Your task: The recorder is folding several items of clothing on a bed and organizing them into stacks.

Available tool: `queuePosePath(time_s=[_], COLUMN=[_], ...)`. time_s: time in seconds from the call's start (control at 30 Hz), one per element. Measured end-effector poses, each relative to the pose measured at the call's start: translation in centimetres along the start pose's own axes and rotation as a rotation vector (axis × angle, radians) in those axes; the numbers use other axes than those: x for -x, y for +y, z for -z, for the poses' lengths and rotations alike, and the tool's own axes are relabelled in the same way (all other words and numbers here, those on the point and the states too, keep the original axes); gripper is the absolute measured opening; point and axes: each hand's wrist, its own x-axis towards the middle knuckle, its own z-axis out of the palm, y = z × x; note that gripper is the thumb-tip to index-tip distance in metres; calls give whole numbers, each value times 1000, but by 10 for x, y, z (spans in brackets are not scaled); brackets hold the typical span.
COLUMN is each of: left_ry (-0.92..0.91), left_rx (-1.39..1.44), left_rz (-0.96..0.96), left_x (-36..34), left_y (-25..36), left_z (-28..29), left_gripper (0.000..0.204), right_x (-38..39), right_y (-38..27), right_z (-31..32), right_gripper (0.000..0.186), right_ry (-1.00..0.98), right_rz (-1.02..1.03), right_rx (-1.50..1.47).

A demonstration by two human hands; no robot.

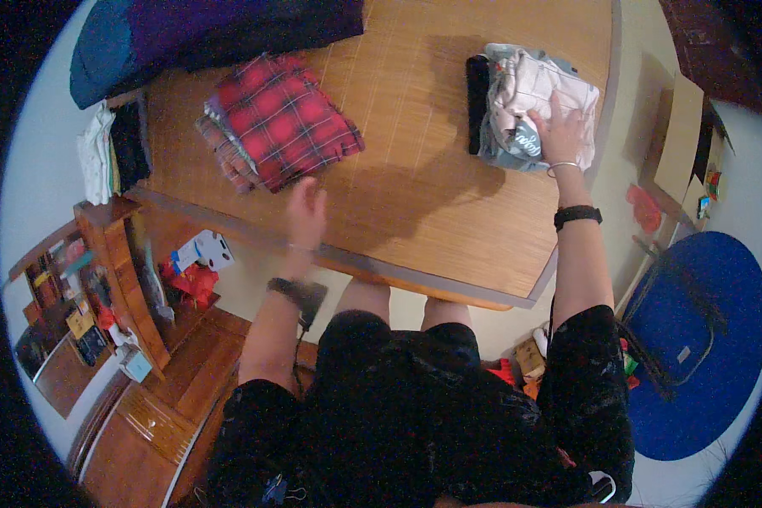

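Note:
On the right of the table lies a pile of folded clothes (506,106), white and grey on top with a black piece sticking out at its left. My right hand (560,134) rests flat on this pile, fingers spread and grasping nothing. To the left, a red and black plaid cloth (284,118) with a frayed edge lies folded over a brownish checked piece (229,157). Just below its near edge, over the table's front, is my left hand (307,213), slightly blurred. Its fingers look loosely extended, with nothing visible in them.
The wooden-topped table (406,203) has a dark border. A dark blue and purple cloth bundle (220,34) covers its far left. White and dark fabrics (102,152) sit at the left corner. A shelf unit (114,279) stands left; a blue round folding table (694,347) leans right.

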Motion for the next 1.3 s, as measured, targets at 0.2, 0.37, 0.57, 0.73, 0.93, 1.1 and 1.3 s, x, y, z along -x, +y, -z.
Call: queuePosePath(time_s=[0.2,0.37,0.57,0.73,0.93,1.1,1.3], left_ry=[426,353,238,72,-49,32,90], left_rx=[-175,-345,29,722,1264,1263,180], left_rz=[-72,58,247,375,560,774,264], left_x=[-85,-115,-108,-74,16,74,62], left_y=[-55,-23,-27,7,73,-61,-45], left_z=[35,43,58,58,56,20,25], left_gripper=[40,39,28,22,20,21,22], right_x=[-9,2,94,172,217,210,211], right_y=[52,70,-17,-47,-105,-137,-137], right_z=[-57,-14,84,6,-26,9,3], right_gripper=[32,51,18,16,26,36,43], right_ry=[114,-236,279,-161,-487,-615,-777], right_rz=[291,264,65,-27,42,169,130], right_rx=[198,-1,-774,-1021,-1137,-1070,-1044])
